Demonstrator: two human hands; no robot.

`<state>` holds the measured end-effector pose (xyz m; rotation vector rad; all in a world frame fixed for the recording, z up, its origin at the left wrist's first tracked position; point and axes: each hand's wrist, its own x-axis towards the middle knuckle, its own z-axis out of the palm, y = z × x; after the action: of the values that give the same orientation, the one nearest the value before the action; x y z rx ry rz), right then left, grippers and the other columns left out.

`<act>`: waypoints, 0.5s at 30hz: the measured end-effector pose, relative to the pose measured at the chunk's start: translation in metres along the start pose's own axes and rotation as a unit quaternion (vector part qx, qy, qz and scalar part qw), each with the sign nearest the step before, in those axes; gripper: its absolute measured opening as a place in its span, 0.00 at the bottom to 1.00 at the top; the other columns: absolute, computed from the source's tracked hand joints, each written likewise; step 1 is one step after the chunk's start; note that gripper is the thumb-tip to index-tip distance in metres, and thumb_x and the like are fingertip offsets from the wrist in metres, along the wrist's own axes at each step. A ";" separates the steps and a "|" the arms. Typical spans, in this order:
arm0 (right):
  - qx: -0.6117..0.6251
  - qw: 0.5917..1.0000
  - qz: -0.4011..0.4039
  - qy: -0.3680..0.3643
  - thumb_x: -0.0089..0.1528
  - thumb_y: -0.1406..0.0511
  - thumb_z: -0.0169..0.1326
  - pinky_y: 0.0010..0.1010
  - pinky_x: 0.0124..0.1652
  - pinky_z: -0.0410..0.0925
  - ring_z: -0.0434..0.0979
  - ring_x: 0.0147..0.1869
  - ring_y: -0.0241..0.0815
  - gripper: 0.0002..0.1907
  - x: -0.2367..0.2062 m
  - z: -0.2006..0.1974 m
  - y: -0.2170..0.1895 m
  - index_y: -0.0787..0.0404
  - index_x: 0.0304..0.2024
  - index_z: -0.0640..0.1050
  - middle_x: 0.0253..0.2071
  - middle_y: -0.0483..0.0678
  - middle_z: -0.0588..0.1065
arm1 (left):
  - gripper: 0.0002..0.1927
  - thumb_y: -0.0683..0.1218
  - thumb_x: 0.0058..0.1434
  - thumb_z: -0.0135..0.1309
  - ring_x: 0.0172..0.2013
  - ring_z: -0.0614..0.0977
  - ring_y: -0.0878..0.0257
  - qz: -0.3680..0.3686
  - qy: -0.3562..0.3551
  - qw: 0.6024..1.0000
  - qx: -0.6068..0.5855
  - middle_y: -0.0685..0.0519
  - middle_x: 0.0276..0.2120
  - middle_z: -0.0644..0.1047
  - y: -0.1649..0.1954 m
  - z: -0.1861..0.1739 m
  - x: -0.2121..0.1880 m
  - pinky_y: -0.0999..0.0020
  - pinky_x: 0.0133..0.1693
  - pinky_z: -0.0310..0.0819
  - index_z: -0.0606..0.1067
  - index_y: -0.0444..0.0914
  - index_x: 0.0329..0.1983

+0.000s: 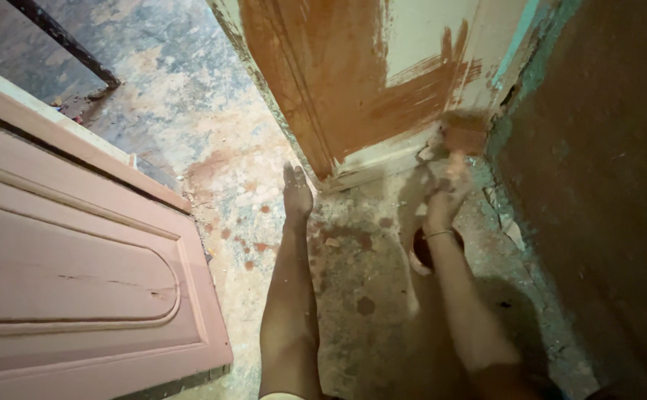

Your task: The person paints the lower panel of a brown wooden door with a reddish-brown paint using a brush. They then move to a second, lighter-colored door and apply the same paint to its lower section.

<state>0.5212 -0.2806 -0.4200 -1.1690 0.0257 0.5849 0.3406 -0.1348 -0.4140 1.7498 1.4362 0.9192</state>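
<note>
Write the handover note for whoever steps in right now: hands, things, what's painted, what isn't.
Right hand: holds a paintbrush, blurred, at the bottom corner of the door beside the dark wall.
Left hand: not visible. A bare leg and foot stretch toward the door's bottom edge.
Paint pot: on the floor, partly hidden behind the right wrist.
Done: brown paint covers the door's left part and a streaked patch to the right.
Left: the pale upper right area and bottom strip remain unpainted.
A pink door panel is at left.
</note>
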 end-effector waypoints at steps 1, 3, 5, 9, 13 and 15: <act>0.010 0.999 -0.042 -0.005 0.70 0.65 0.47 0.26 0.26 0.61 0.66 0.30 0.33 0.26 -0.001 -0.001 -0.003 0.51 0.69 0.57 0.35 0.41 0.70 | 0.34 0.58 0.75 0.30 0.75 0.54 0.49 0.008 0.004 1.000 -0.009 0.40 0.76 0.54 0.000 0.001 0.000 0.63 0.72 0.46 0.50 0.33 0.77; 0.002 0.997 -0.076 -0.027 0.70 0.66 0.46 0.27 0.25 0.61 0.66 0.30 0.34 0.24 -0.001 -0.002 -0.003 0.56 0.68 0.59 0.37 0.43 0.70 | 0.34 0.57 0.75 0.32 0.75 0.55 0.49 0.019 0.002 1.000 -0.025 0.39 0.75 0.55 0.001 0.003 -0.002 0.63 0.72 0.47 0.51 0.32 0.77; -0.052 0.991 -0.065 -0.106 0.66 0.68 0.47 0.28 0.27 0.62 0.67 0.32 0.36 0.29 -0.003 -0.002 0.006 0.55 0.69 0.59 0.40 0.44 0.70 | 0.34 0.56 0.74 0.33 0.74 0.57 0.49 0.033 -0.009 0.998 -0.043 0.38 0.75 0.55 0.001 0.005 -0.003 0.64 0.71 0.49 0.50 0.31 0.77; -0.082 0.922 -0.048 -0.376 0.56 0.72 0.50 0.30 0.30 0.65 0.69 0.37 0.40 0.39 -0.011 0.001 0.024 0.53 0.71 0.57 0.47 0.45 0.68 | 0.33 0.55 0.77 0.33 0.76 0.53 0.46 0.072 -0.013 0.997 -0.026 0.37 0.76 0.53 0.004 0.005 -0.005 0.62 0.73 0.44 0.50 0.30 0.77; -0.277 0.848 -0.055 -0.449 0.65 0.65 0.49 0.30 0.42 0.65 0.68 0.49 0.38 0.26 -0.023 0.002 0.032 0.56 0.67 0.65 0.53 0.45 0.69 | 0.34 0.56 0.75 0.34 0.75 0.55 0.47 0.058 -0.011 0.998 -0.009 0.38 0.75 0.54 0.008 0.002 -0.006 0.63 0.72 0.47 0.49 0.31 0.77; -0.299 0.840 -0.043 -0.450 0.66 0.64 0.49 0.32 0.41 0.65 0.68 0.47 0.38 0.26 -0.025 0.000 0.033 0.55 0.66 0.64 0.51 0.46 0.69 | 0.36 0.56 0.74 0.34 0.68 0.61 0.41 -0.008 -0.033 0.998 -0.054 0.40 0.75 0.56 0.010 0.001 -0.007 0.59 0.67 0.54 0.47 0.34 0.79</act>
<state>0.4847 -0.2822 -0.4405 -1.3719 -1.0825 1.0612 0.3452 -0.1432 -0.4069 1.6724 1.3323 0.9049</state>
